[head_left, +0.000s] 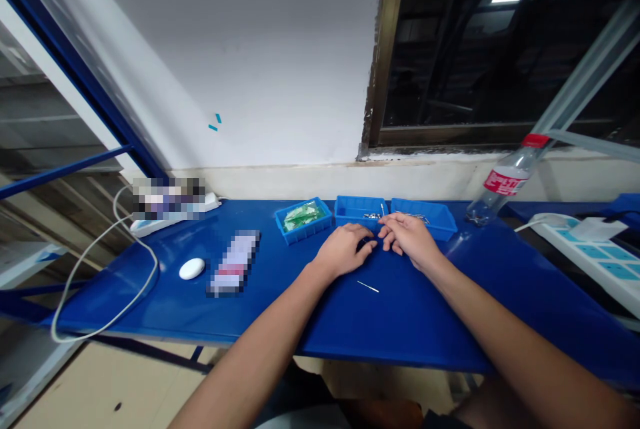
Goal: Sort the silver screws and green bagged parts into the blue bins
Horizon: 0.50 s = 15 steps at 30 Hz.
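My right hand [407,237] is raised a little in front of the blue bins, thumb and index finger pinched on a small thin metal pin [383,209] that points upward. Beside it, my left hand [344,249] rests low over the blue table, fingers bent, with a gap between thumb and index finger; no held object shows there. Closer to me lies a thin silver needle-like rod [368,286]. Behind my hands, the middle blue bin [353,206] contains small metal parts. The right blue bin [440,224] has thin metal pins in it, partly hidden by my right hand.
A third blue bin [303,232] with green-and-white packets stands at left. Farther left are a blurred-out flat object [234,262], a white oval object [192,269] and a looping white cable [155,262]. A plastic bottle [505,179] and a power strip [595,252] are at right.
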### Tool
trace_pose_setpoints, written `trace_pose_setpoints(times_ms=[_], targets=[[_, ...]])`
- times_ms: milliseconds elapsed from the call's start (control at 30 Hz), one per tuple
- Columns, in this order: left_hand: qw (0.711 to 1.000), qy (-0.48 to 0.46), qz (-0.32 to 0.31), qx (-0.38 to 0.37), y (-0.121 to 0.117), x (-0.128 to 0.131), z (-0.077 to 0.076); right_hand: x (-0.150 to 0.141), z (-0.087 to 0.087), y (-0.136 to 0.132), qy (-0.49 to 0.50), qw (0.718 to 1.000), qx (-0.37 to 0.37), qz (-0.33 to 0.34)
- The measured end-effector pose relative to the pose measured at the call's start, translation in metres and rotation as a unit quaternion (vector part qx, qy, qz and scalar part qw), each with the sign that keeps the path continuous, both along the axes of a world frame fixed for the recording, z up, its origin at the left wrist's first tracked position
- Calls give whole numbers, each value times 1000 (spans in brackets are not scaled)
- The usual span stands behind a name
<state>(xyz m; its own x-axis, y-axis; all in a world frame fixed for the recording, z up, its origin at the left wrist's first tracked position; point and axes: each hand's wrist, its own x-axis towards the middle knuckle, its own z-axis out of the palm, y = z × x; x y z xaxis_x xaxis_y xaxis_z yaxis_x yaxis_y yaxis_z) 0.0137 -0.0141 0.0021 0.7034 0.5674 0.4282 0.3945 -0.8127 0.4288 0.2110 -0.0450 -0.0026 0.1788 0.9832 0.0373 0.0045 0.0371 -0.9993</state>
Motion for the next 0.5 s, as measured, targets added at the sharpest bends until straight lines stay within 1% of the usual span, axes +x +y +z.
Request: trace_pose_setpoints(times_ms=[133,233,300,500], targets=[[1000,26,-15,9,3,0,-5,2,4,0,48,998,-2,-38],[999,41,-18,15,7,-1,-6,7,6,1,110,990,-2,-91],[999,40,-11,14,8,-2,-7,12,5,3,135,984,-2,-118],[999,50,13,11,11,-2,-10,16,3,5,175,975,-33,-134]])
